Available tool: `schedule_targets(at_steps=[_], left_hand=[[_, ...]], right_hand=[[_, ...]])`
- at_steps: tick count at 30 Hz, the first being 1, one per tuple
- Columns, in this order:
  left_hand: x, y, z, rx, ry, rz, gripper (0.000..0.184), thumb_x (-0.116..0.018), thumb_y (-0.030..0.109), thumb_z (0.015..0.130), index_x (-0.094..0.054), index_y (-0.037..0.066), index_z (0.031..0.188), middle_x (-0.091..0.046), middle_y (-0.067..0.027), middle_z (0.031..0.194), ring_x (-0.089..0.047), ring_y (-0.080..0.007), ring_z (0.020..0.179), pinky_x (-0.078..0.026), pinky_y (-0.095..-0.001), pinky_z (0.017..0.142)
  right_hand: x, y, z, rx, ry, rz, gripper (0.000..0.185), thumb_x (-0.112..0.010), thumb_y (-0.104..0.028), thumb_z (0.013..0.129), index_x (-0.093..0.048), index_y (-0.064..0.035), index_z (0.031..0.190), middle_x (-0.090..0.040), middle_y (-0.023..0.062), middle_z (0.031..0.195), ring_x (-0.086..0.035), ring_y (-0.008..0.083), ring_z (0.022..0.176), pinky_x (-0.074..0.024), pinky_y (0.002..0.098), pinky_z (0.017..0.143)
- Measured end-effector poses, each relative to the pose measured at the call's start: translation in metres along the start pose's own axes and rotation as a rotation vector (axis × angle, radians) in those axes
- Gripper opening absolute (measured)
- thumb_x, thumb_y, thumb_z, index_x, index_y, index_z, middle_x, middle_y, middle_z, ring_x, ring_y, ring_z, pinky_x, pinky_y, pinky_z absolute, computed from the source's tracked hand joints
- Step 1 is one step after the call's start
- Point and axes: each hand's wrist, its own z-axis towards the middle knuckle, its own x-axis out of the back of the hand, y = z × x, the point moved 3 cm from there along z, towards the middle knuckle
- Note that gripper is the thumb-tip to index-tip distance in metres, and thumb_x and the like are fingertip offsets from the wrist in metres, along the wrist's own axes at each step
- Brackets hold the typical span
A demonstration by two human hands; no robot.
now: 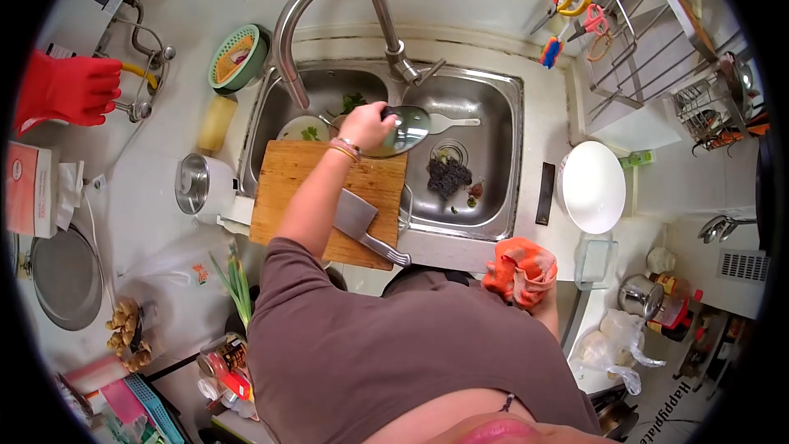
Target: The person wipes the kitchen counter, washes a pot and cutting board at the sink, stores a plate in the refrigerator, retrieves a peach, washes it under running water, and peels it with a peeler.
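Observation:
Over the sink's middle divider, my left hand (366, 127) is closed on the dark knob of a glass pot lid (408, 131), which is tilted. My right hand (544, 306), low by my side, grips a bunched orange cloth (521, 271); most of its fingers are hidden. Beneath my left forearm a wooden cutting board (283, 185) spans the front of the left basin, with a cleaver (355, 215) lying on it. Behind the board, a white plate (292, 130) with green leaves sits in the left basin. A white spatula-like utensil (452, 122) is partly behind the lid.
The right basin (497, 156) holds a dark clump (448, 176) and food scraps near the drain. A curved faucet (288, 33) arches over the left basin. A white bowl (593, 187) and a glass container (597, 263) stand right; a small pot (197, 183) stands left.

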Motion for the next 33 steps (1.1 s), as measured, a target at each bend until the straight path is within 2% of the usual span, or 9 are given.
schedule_targets(at_steps=[3, 9, 13, 15, 17, 22, 26, 29, 33], left_hand=[[0.017, -0.033, 0.016, 0.096, -0.038, 0.127, 0.034, -0.057, 0.035, 0.082, -0.063, 0.004, 0.097, -0.064, -0.0203, 0.090, -0.061, -0.0369, 0.088, -0.049, -0.0440, 0.077], [0.030, -0.042, 0.027, 0.080, -0.075, 0.278, 0.032, -0.059, 0.033, 0.081, -0.063, 0.006, 0.097, -0.065, -0.0194, 0.091, -0.061, -0.0365, 0.089, -0.049, -0.0448, 0.077], [0.022, -0.071, 0.054, 0.166, -0.075, 0.449, 0.032, -0.060, 0.032, 0.079, -0.062, 0.004, 0.095, -0.065, -0.0210, 0.092, -0.062, -0.0369, 0.088, -0.051, -0.0456, 0.075], [0.008, -0.096, 0.068, 0.242, -0.131, 0.517, 0.034, -0.061, 0.032, 0.080, -0.061, 0.004, 0.098, -0.064, -0.0204, 0.100, -0.061, -0.0354, 0.095, -0.050, -0.0448, 0.081], [-0.007, -0.104, 0.078, 0.327, -0.191, 0.512, 0.037, -0.063, 0.034, 0.080, -0.061, 0.003, 0.102, -0.062, -0.0218, 0.106, -0.059, -0.0357, 0.100, -0.049, -0.0445, 0.084], [-0.047, -0.113, 0.087, 0.355, -0.307, 0.543, 0.035, -0.065, 0.027, 0.080, -0.064, 0.000, 0.103, -0.062, -0.0226, 0.107, -0.060, -0.0358, 0.101, -0.050, -0.0418, 0.085], [-0.070, -0.121, 0.090, 0.357, -0.365, 0.577, 0.030, -0.058, 0.018, 0.083, -0.060, -0.002, 0.106, -0.059, -0.0236, 0.113, -0.058, -0.0362, 0.105, -0.049, -0.0419, 0.087], [-0.086, -0.134, 0.093, 0.350, -0.438, 0.594, 0.029, -0.055, 0.013, 0.083, -0.060, -0.003, 0.107, -0.058, -0.0245, 0.113, -0.057, -0.0373, 0.106, -0.048, -0.0427, 0.088], [-0.112, -0.174, 0.102, 0.333, -0.450, 0.540, 0.029, -0.055, 0.012, 0.083, -0.059, -0.004, 0.107, -0.057, -0.0251, 0.114, -0.056, -0.0382, 0.108, -0.048, -0.0434, 0.088]], right_hand=[[0.001, 0.009, 0.003, 0.009, 0.066, -0.161, 0.044, -0.042, -0.037, 0.093, -0.046, -0.0009, 0.119, -0.059, 0.0109, 0.095, -0.060, 0.0246, 0.081, -0.0506, 0.0322, 0.070], [0.012, 0.053, -0.001, -0.344, 0.097, 0.717, 0.047, -0.041, -0.038, 0.093, -0.046, 0.0001, 0.120, -0.058, 0.0087, 0.084, -0.057, 0.0183, 0.066, -0.0473, 0.0272, 0.058], [0.027, 0.088, -0.007, -0.492, 0.114, 0.945, 0.049, -0.041, -0.039, 0.093, -0.047, 0.0009, 0.121, -0.058, 0.0073, 0.077, -0.055, 0.0142, 0.057, -0.0450, 0.0238, 0.050], [0.020, 0.074, -0.002, -0.435, 0.174, 0.862, 0.048, -0.042, -0.034, 0.092, -0.045, 0.0017, 0.124, -0.059, 0.0141, 0.093, -0.058, 0.0236, 0.074, -0.0487, 0.0329, 0.063], [0.011, 0.040, -0.001, -0.367, 0.169, 0.809, 0.048, -0.046, -0.029, 0.090, -0.043, 0.0025, 0.126, -0.056, 0.0245, 0.114, -0.058, 0.0405, 0.101, -0.0504, 0.0488, 0.083], [0.034, 0.084, -0.022, -0.375, 0.250, 1.075, 0.041, -0.041, -0.023, 0.093, -0.042, 0.0000, 0.127, -0.055, 0.0219, 0.116, -0.061, 0.0334, 0.094, -0.0527, 0.0418, 0.082], [0.039, 0.082, -0.036, -0.236, 0.303, 1.231, 0.045, -0.036, -0.032, 0.095, -0.041, -0.0034, 0.128, -0.054, 0.0148, 0.121, -0.059, 0.0248, 0.102, -0.0520, 0.0310, 0.085], [0.041, 0.074, -0.040, -0.177, 0.258, 1.386, 0.047, -0.037, -0.036, 0.095, -0.043, -0.0034, 0.128, -0.054, 0.0134, 0.121, -0.058, 0.0243, 0.105, -0.0516, 0.0317, 0.087], [0.043, 0.078, -0.045, -0.208, 0.438, 1.226, 0.049, -0.040, -0.040, 0.094, -0.045, -0.0024, 0.126, -0.055, 0.0143, 0.120, -0.061, 0.0236, 0.101, -0.0519, 0.0358, 0.088]])
